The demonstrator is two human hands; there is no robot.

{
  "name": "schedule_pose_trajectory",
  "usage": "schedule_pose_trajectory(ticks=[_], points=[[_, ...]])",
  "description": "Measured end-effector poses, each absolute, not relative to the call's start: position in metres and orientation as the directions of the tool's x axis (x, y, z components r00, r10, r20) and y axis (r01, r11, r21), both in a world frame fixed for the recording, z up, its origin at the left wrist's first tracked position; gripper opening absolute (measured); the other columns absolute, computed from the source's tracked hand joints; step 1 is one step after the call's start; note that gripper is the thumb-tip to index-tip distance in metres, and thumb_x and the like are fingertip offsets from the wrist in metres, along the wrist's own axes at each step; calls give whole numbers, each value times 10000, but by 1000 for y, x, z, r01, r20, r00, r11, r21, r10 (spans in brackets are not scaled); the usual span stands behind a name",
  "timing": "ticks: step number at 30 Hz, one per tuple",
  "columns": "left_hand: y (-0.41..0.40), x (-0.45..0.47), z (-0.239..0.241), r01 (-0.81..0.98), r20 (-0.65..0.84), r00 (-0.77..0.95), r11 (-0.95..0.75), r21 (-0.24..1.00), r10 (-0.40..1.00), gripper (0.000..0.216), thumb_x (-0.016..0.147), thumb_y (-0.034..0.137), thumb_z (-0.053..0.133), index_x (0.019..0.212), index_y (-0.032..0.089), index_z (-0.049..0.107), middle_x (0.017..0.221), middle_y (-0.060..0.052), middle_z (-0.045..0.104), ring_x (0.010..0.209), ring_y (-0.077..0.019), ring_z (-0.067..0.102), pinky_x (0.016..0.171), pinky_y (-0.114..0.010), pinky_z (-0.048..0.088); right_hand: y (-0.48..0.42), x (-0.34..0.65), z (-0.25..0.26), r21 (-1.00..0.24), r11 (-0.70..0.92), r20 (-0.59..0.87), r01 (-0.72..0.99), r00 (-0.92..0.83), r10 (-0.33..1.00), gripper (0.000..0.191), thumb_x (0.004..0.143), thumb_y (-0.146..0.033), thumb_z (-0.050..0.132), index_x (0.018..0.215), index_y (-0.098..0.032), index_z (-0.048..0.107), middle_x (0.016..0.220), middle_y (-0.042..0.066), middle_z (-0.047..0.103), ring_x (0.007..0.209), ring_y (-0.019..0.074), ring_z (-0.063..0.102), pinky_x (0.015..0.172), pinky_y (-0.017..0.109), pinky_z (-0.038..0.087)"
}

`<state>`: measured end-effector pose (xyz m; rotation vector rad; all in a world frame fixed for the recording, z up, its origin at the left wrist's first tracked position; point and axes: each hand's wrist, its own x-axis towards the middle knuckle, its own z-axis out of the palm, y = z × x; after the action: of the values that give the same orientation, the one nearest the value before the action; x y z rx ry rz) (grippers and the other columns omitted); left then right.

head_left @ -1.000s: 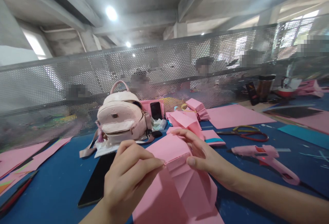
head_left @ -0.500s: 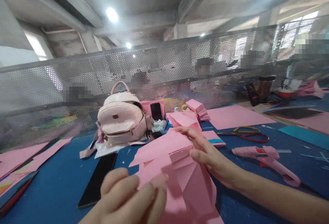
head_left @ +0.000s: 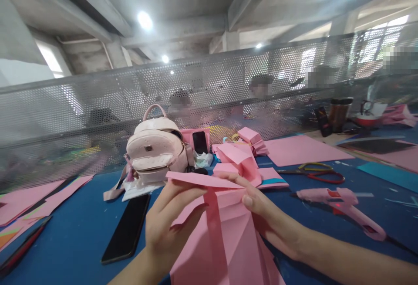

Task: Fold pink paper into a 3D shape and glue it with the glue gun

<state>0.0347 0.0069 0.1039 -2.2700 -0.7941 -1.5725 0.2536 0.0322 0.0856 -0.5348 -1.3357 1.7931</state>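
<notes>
A folded pink paper piece (head_left: 225,232) with many creases stands in front of me over the blue table (head_left: 75,232). My left hand (head_left: 166,228) grips its left side, fingers reaching up under the top flap. My right hand (head_left: 261,215) pinches the right side of the top fold, thumb in front. Both hands are closed on the paper.
A black phone (head_left: 126,228) lies left of my hands. A pink backpack (head_left: 156,150) stands behind it. Folded pink pieces (head_left: 241,156), scissors (head_left: 313,172) and a pink glue gun (head_left: 342,204) lie to the right. A perforated metal screen (head_left: 98,110) runs along the back, with people behind it.
My left hand dropped low, then came back up and took hold under the top flap. The flap lifted and now lies flat across the top. My right hand stayed put.
</notes>
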Motion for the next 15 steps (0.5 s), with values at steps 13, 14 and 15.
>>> schedule_pose_trajectory(ticks=[13, 14, 15], points=[[3, 38, 108, 663, 920, 292, -749, 2, 261, 181, 897, 62, 668, 982, 218, 702, 882, 6, 750, 813, -182, 644, 767, -352, 412, 29, 249, 79, -940, -49, 174, -338, -596, 784, 703, 785, -624, 744, 1340, -285, 476, 1506, 92, 451, 1408, 315, 404, 1162, 474, 296], [3, 37, 108, 666, 923, 285, -746, 2, 257, 177, 893, 62, 674, 955, 225, 702, 867, 13, 751, 803, -180, 647, 767, -353, 408, 29, 250, 78, -942, -35, 185, -335, -600, 779, 707, 783, -627, 744, 1344, -289, 476, 1524, 89, 428, 1420, 314, 386, 1160, 469, 301], [3, 37, 108, 668, 926, 282, -744, -1, 253, 173, 890, 64, 677, 931, 230, 703, 852, 18, 750, 790, -178, 648, 766, -354, 404, 29, 250, 77, -944, -23, 192, -330, -602, 775, 712, 782, -628, 745, 1347, -291, 473, 1541, 88, 405, 1431, 314, 370, 1160, 466, 306]])
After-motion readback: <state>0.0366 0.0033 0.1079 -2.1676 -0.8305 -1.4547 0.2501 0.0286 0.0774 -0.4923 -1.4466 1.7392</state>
